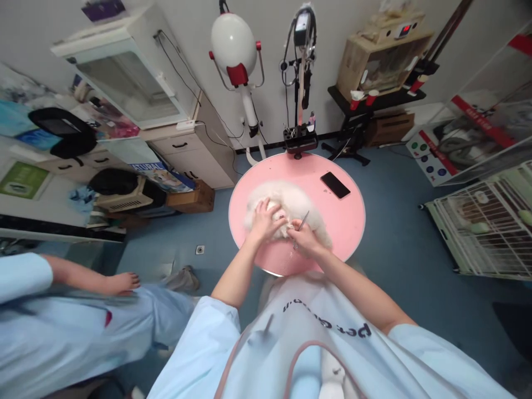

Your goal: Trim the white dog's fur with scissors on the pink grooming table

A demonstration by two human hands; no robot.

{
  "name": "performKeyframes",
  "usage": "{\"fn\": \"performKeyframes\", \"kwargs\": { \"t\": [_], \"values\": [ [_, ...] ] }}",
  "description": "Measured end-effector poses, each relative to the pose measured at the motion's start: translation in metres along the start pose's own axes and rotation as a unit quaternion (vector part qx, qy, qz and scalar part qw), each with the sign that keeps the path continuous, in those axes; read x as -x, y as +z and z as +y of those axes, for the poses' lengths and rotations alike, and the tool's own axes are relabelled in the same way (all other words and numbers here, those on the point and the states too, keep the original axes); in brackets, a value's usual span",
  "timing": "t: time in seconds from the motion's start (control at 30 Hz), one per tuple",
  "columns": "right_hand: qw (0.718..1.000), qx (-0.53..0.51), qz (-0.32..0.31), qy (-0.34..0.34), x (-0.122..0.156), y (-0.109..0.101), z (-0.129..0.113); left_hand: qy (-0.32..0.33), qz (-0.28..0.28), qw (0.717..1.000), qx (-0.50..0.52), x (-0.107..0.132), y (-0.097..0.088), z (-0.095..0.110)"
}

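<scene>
A fluffy white pet [286, 194] lies curled on the round pink grooming table [274, 166]; whether it is a dog or a cat I cannot tell. My left hand [264, 220] grips its head, fingers bent over the fur and the thumb reaching toward a small pinkish patch. Close beside it, my right hand [305, 238] is closed around a pair of scissors [305, 218]. One end of the scissors points up and away, and a ring shows below the hand. Fingertips of both hands nearly meet at the fur, where details are too small to make out.
A dark phone [335, 185] lies at the table's right. Behind the table stand a white dryer [234, 44] on a stand and a black tool stand [300, 138]. A wire cage [486, 221] is at right. Another person's hand [122, 283] rests on their leg at left.
</scene>
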State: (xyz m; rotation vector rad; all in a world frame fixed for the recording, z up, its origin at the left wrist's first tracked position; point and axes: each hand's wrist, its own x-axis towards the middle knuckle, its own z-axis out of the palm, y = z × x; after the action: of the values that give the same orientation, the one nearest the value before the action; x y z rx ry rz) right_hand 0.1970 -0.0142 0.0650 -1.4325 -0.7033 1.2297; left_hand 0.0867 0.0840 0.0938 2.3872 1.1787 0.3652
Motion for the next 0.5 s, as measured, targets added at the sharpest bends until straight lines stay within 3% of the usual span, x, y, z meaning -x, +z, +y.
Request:
{"fn": "performKeyframes", "kwargs": {
  "t": [0.1,0.17,0.3,0.5],
  "values": [
    [1.0,-0.003,0.001,0.016,0.003,0.004,0.003,0.006,-0.04,0.998,0.043,0.003,0.001,-0.022],
    [1.0,-0.007,0.013,0.019,0.003,0.005,0.002,0.025,-0.063,0.995,0.069,0.004,-0.002,-0.027],
    [0.999,-0.008,0.044,0.021,-0.001,-0.002,-0.002,0.047,-0.077,0.991,0.102,0.003,-0.003,-0.021],
    [0.996,0.001,0.074,0.049,-0.003,-0.024,-0.012,0.031,-0.047,0.991,0.122,-0.006,0.004,-0.013]
  ]
}}
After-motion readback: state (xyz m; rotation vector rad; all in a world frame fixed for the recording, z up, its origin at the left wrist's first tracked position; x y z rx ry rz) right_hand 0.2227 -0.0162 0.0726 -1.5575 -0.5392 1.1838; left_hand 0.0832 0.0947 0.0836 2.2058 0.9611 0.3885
